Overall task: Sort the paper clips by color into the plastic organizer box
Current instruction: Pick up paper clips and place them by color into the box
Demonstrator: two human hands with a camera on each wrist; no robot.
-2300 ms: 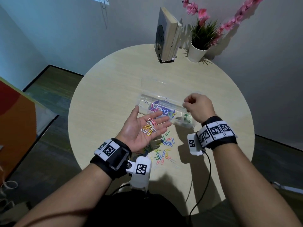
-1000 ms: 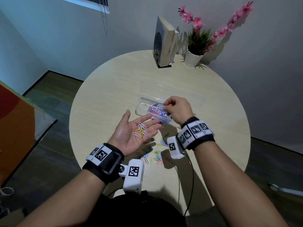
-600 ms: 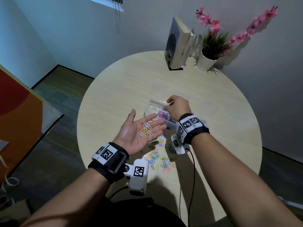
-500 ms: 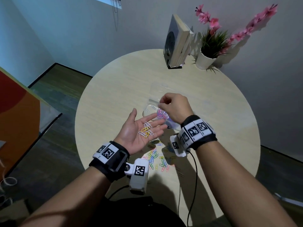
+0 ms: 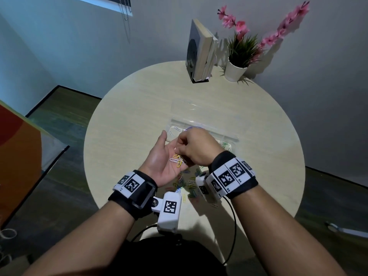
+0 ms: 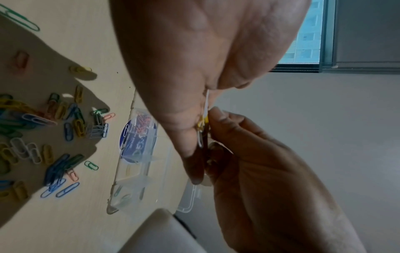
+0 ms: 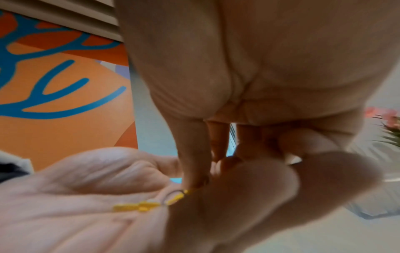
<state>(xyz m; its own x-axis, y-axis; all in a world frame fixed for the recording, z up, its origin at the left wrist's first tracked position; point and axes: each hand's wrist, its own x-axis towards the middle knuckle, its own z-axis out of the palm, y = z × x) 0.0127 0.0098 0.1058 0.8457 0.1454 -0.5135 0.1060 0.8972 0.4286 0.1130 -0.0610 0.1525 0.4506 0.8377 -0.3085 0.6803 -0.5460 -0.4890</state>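
My left hand point(image 5: 159, 162) lies palm up over the table's near half, fingers straight, with a few yellow and white paper clips point(image 5: 178, 161) on the palm. My right hand point(image 5: 192, 148) is curled over it; thumb and fingertips pinch a yellow clip point(image 6: 203, 123) among those on the palm, and the same clips point(image 7: 140, 207) show in the right wrist view. The clear organizer box point(image 5: 232, 137) stands open just beyond both hands, with white clips in its left compartment and green ones at the right. Loose mixed-colour clips point(image 5: 186, 184) lie on the table below the hands.
The box's clear lid point(image 5: 191, 108) lies flat behind it. Upright books point(image 5: 201, 54) and a white pot with a plant and pink flowers point(image 5: 237, 70) stand at the round table's far edge. Cables hang off the near edge by my body.
My right hand has come back from the box's left end to my left palm and now pinches among the clips there. The left hand stayed palm up.
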